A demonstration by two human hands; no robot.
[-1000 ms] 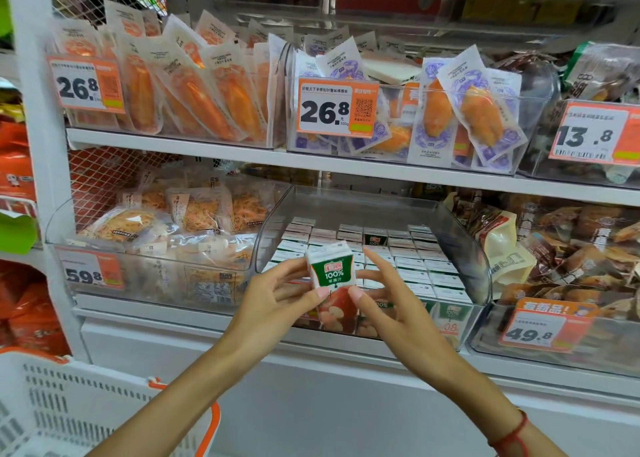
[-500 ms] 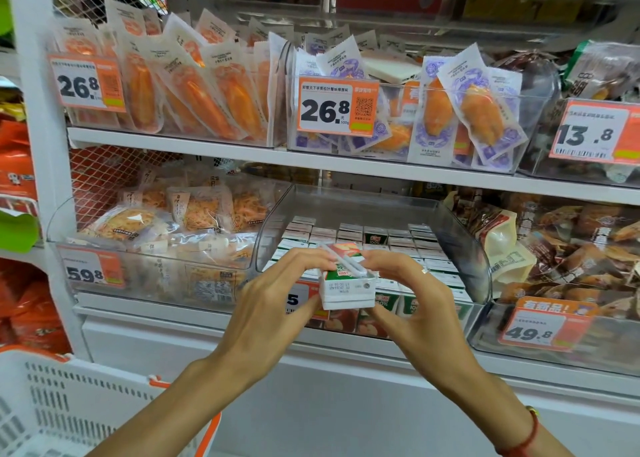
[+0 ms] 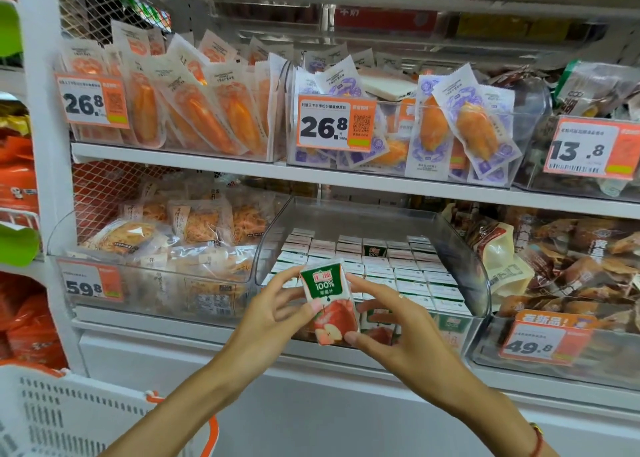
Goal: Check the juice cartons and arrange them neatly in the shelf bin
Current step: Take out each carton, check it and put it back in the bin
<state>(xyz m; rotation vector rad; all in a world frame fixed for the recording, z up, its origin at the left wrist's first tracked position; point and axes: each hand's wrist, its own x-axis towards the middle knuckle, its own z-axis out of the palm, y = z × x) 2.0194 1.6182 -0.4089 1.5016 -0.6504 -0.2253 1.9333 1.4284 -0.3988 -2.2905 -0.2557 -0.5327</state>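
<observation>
So we're mid-check here: both hands have one small green-and-white apple juice carton (image 3: 329, 304) up in front of the clear plastic shelf bin (image 3: 483, 283), printed face toward us, upright with a slight tilt. Our left hand (image 3: 273, 312) has its grip pinched on the carton's left edge, and our right hand (image 3: 391, 328) pinches the right edge and bottom corner, so both are grasping it. It's held above the bin's front lip, not in it yet. The packed rows of white-topped cartons (image 3: 388, 269) look tidy, though one green carton (image 3: 374, 250) near the back seems to sit differently. Next move, we'd guess: slot this one upright into the front row, lined up with its neighbours.
</observation>
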